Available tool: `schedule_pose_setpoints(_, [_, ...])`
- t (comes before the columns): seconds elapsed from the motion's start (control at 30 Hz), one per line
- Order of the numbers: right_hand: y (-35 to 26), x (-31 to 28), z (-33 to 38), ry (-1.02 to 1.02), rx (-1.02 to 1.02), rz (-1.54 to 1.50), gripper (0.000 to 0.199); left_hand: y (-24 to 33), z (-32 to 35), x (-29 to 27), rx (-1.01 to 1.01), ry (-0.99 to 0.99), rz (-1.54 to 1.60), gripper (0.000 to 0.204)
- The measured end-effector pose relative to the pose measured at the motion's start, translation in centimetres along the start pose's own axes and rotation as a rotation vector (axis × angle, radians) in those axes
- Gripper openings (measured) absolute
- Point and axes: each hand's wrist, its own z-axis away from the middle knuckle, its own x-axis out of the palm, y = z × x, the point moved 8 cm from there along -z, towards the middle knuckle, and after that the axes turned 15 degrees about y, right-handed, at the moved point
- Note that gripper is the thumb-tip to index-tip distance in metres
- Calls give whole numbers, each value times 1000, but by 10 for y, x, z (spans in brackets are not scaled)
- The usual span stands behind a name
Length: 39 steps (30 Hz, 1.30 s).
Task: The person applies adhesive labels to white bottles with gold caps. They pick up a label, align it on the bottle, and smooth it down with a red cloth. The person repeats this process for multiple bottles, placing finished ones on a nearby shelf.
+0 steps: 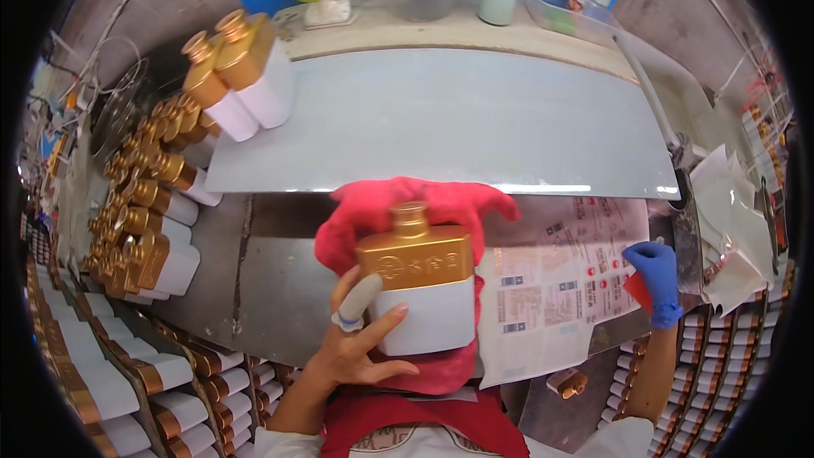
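A flat bottle with a gold upper part and neck and a white lower body rests on a bunched pink-red cloth in front of me. My left hand holds this bottle at its left side, fingers and thumb against the white face. A pale finger cot covers one of its fingers. Off to the right, my right hand, in a blue glove, is closed on a flat red piece. It hovers at the right edge of a printed decal sheet, whose left part passes under the cloth.
A grey panel spans the far side, with two gold-and-white bottles on its left end. More bottles crowd the left. Racks of bottles stand low on both sides. Torn white paper lies at right.
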Motion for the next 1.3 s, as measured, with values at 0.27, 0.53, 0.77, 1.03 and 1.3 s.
schedule_pose_setpoints(0.27, [-235, 88, 96, -596, -32, -421, 18, -37, -33, -31, -340, 311, 251, 60])
schedule_pose_setpoints(0.53, [-278, 149, 100, -578, -86, -431, 23, -47, -87, -24, -249, 257, 113, 38])
schedule_pose_setpoints(0.77, [-274, 152, 93, -542, -129, -310, 24, -56, -111, -12, -243, 26, 28, 31])
schedule_pose_setpoints(1.03, [-273, 152, 87, -548, -143, -266, 23, -67, -125, -4, -219, -39, 167, 32])
schedule_pose_setpoints(1.3, [-274, 151, 85, -536, -169, -213, 23, -75, -130, 2, -229, -137, 197, 32])
